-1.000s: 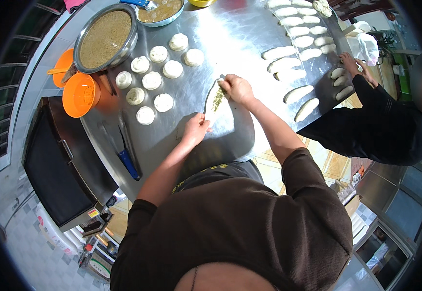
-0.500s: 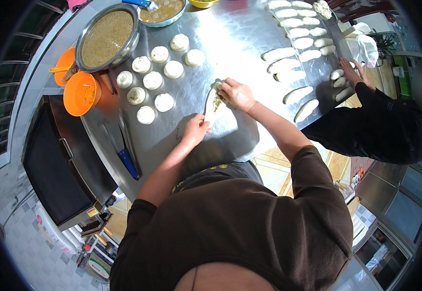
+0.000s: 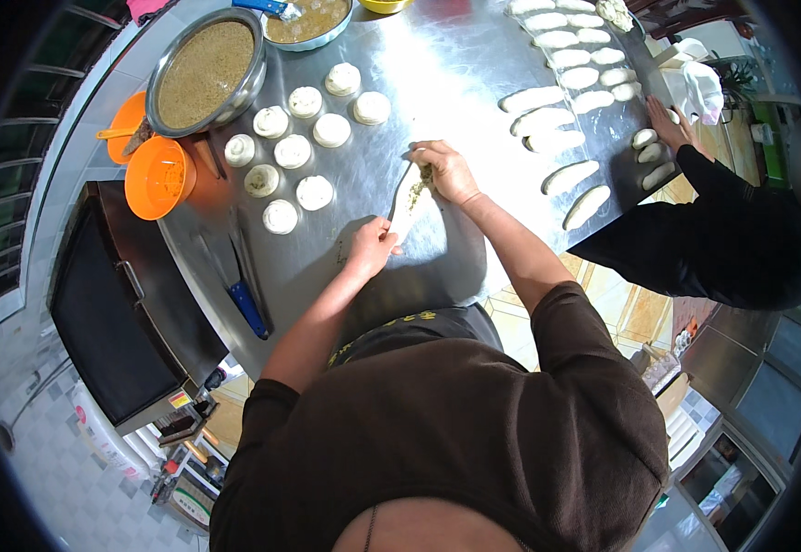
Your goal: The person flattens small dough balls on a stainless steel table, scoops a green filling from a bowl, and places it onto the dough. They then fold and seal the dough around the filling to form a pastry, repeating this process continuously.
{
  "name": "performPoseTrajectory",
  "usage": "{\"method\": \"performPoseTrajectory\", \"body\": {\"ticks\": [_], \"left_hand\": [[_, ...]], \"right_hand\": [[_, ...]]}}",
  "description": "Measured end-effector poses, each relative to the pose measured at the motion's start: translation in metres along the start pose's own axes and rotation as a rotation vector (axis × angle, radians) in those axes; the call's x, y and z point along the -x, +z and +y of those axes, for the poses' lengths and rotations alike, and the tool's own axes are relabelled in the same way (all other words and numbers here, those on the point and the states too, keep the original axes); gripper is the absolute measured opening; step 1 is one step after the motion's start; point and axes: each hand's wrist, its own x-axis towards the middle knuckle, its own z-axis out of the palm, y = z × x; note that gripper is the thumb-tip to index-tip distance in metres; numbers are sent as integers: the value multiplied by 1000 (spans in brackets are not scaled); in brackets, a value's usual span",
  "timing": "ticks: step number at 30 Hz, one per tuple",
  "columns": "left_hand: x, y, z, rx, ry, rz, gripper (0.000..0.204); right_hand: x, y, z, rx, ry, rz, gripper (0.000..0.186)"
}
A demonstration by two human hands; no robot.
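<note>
A flattened strip of dough [image 3: 408, 202] with greenish filling along it lies on the steel table [image 3: 455, 101]. My left hand [image 3: 373, 247] pinches its near end. At the far end, my right hand [image 3: 444, 171] has its fingers closed on the dough, partly covering the filling. To the left sit several round coiled dough pieces [image 3: 331, 131]. Several long dough rolls [image 3: 570, 177] lie in rows to the right.
A metal bowl of brownish filling [image 3: 205, 78], a second bowl [image 3: 308, 23] and orange bowls [image 3: 156, 179] stand at the left and back. A blue-handled tool [image 3: 248, 308] lies near the left edge. At right, another person's hands [image 3: 667, 124] work by small dough pieces [image 3: 649, 155].
My right hand has shifted slightly at the far end of the dough, its fingers more curled over it. My left hand stays at the near end. The view has shifted slightly.
</note>
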Motion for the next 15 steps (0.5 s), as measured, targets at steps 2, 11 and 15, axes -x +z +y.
{"method": "performPoseTrajectory", "body": {"ticks": [2, 11, 15], "left_hand": [[3, -2, 4, -16, -6, -1, 12], [2, 3, 7, 34, -27, 36, 11], [3, 2, 10, 136, -42, 58, 10]], "right_hand": [[4, 2, 1, 38, 23, -28, 34], [5, 0, -4, 502, 166, 9, 50], [52, 37, -39, 152, 27, -24, 43]]}}
